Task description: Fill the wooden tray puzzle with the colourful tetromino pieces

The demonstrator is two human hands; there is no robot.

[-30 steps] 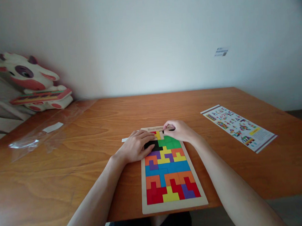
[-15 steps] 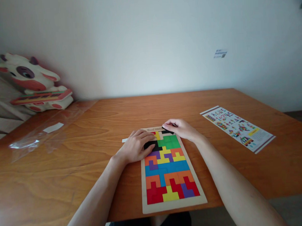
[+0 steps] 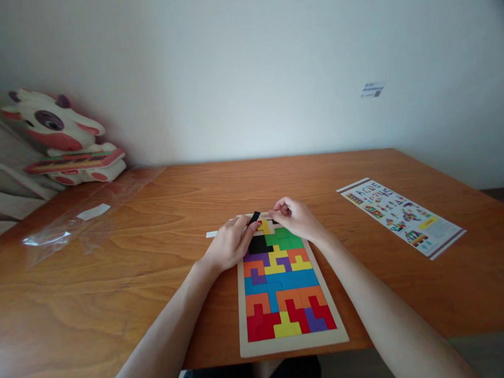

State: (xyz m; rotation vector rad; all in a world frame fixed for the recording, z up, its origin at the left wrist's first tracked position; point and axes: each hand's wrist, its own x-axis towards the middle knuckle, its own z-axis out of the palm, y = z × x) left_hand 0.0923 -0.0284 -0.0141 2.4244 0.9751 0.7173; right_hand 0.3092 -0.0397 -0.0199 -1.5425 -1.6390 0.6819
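Note:
A wooden puzzle board (image 3: 295, 346) with coloured block pieces lies at the table's front edge. My left hand (image 3: 226, 243) rests over its upper left side, with a small black puzzle piece (image 3: 254, 217) pinched between thumb and fingers, tilted up above the board. My right hand (image 3: 298, 219) is at the board's upper right corner, its fingers curled together; whether anything is in them is hidden. Below my left hand a larger black piece (image 3: 260, 244) sits in the board beside green pieces (image 3: 286, 239). A bare pale patch shows near the top, next to a yellow piece (image 3: 263, 227).
A printed pattern sheet (image 3: 403, 216) lies to the right. At the left are a crumpled clear plastic bag (image 3: 66, 236) and a cow-shaped toy keyboard (image 3: 72, 141). A white strip (image 3: 211, 234) shows beside my left hand. The wall stands behind the table (image 3: 251, 180).
The black piece that was in my right hand's fingers is now in my left hand's. My left hand has lifted from flat on the board into a pinch. The view has shifted slightly.

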